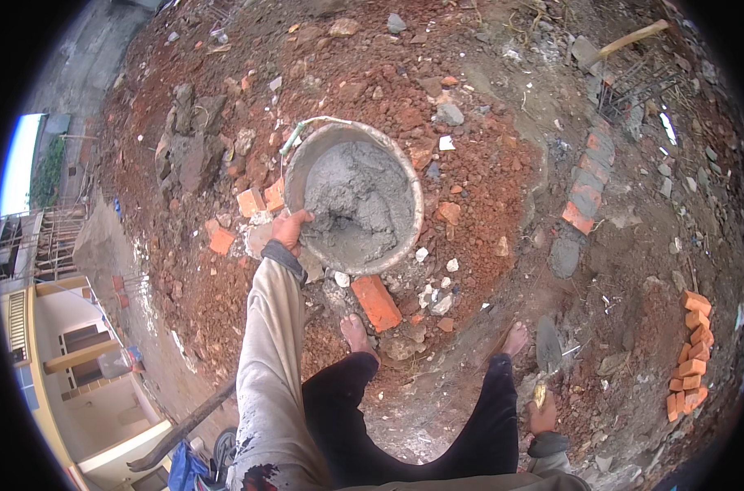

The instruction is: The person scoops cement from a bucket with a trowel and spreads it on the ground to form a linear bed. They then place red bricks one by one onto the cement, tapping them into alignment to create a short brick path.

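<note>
My left hand (288, 230) grips the near left rim of a round bucket (418, 192), thumb over the edge and fingers on the outside. Wet grey mortar (356, 196) fills much of the bucket, with a hollow scooped toward its near side. The bucket's wire handle with a pale green grip (293, 138) lies against the far left rim. Low at the right, my right hand (542, 415) is closed round the yellowish handle of a trowel (548, 347), its grey blade pointing away from me. An orange brick (376, 303) rests on the ground just below the bucket.
A short brick course with mortar (589, 184) runs along the ground at right. Stacked bricks (691, 358) lie at far right, near a wooden-handled tool (631, 41) and steel bars (638, 92) farther off. Broken bricks (251, 202) and rubble surround the bucket; my bare feet (356, 332) stand close.
</note>
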Tool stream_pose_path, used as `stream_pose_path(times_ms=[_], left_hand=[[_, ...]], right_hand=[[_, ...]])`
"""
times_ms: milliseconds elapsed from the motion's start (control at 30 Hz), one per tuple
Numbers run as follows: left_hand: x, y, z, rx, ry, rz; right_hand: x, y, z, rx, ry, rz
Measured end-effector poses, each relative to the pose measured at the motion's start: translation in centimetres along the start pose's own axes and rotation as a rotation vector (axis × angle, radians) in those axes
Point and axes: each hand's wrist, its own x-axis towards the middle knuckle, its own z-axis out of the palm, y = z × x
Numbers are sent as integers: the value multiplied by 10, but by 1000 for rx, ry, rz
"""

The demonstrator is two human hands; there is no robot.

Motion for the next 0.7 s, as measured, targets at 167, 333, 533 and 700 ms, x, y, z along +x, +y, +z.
stream_pose_path(times_ms=[167,333,533,700], left_hand=[[-15,11,34,-188,-24,-10],[-78,37,112,-104,131,280],[-227,74,147,93,35,498],[-321,38,185,487,-49,640]], right_hand=[[-32,-18,-5,-143,119,-177],[-37,-47,-32,-156,40,-215],[-60,-145,-90,132,-3,-404],[-34,-242,-109,-391,46,-653]])
